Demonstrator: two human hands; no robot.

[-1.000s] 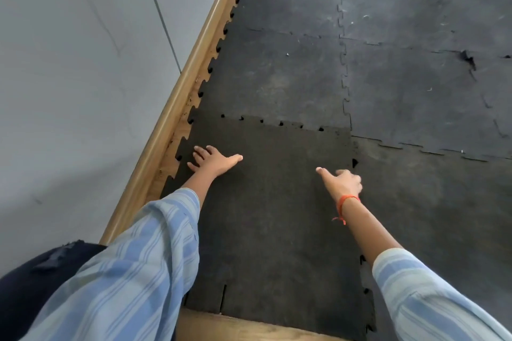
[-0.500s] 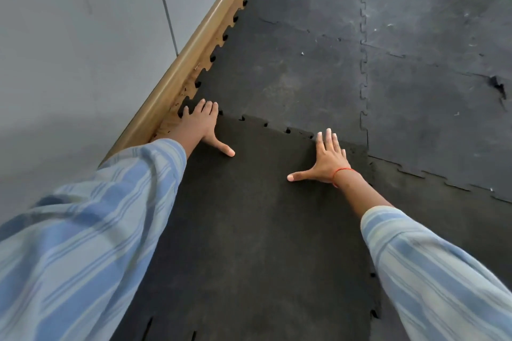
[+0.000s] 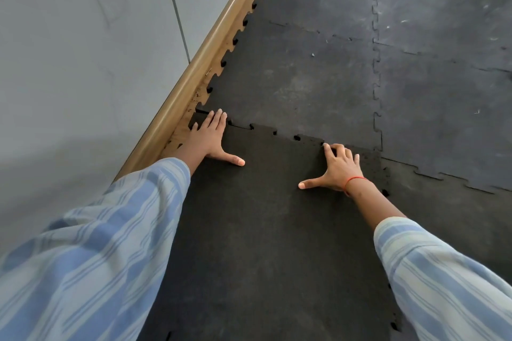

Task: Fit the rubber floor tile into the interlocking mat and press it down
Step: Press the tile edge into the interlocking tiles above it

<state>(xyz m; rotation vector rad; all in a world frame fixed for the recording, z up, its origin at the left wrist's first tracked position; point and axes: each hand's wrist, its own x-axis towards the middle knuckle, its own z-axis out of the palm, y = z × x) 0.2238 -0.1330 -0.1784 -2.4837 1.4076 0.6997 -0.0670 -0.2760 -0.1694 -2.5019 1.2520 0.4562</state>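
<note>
A dark rubber floor tile with toothed edges lies on the floor in front of me, its far edge meeting the grey interlocking mat. My left hand lies flat, fingers spread, on the tile's far left corner beside the wall. My right hand rests palm down near the far right corner, fingers bent at the seam, a red thread around the wrist. Small dark gaps show along the far seam between the hands. Both hands hold nothing.
A grey wall with a wooden skirting board runs along the left. A strip of bare wooden floor shows between skirting and mat. More joined mat tiles spread ahead and to the right.
Both hands have slid forward along the tile to its far edge. My right fingers now curl at the seam. The camera has moved closer and lower.
</note>
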